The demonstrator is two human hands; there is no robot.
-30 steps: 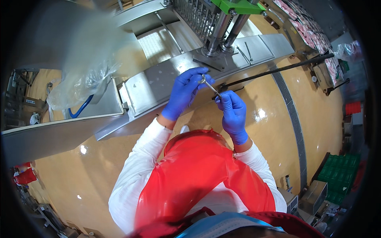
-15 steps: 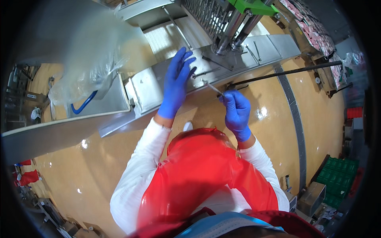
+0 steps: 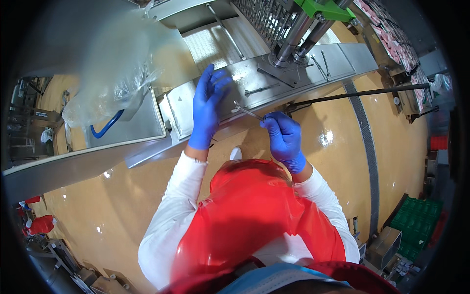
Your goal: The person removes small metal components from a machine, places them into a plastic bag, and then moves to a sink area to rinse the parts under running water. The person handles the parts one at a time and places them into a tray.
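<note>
My right hand (image 3: pixel 284 137), gloved in blue, is closed around one end of a slim metal rod (image 3: pixel 250 113). The rod's wider far end points up and left toward the front edge of a steel ledge (image 3: pixel 186 110). Over the left part of that ledge is my left hand (image 3: pixel 208 105), also blue-gloved, its fingers apart and holding nothing. A similar metal rod (image 3: pixel 262 90) lies on the ledge to the right of my left hand. Two more thin rods (image 3: pixel 327 67) rest farther right, past the machine's posts.
Thick steel posts (image 3: pixel 293 44) under a green bracket (image 3: pixel 325 10) rise from the ledge, beside a bank of thin vertical rods (image 3: pixel 259 19). Clear plastic sheeting (image 3: pixel 117 93) and a blue hose (image 3: pixel 106 125) are at left. A dark bar (image 3: pixel 362 92) juts out at right.
My left hand has shifted left and its fingers have bent a little. My right hand has moved left with the rod, which now lies flatter across the view.
</note>
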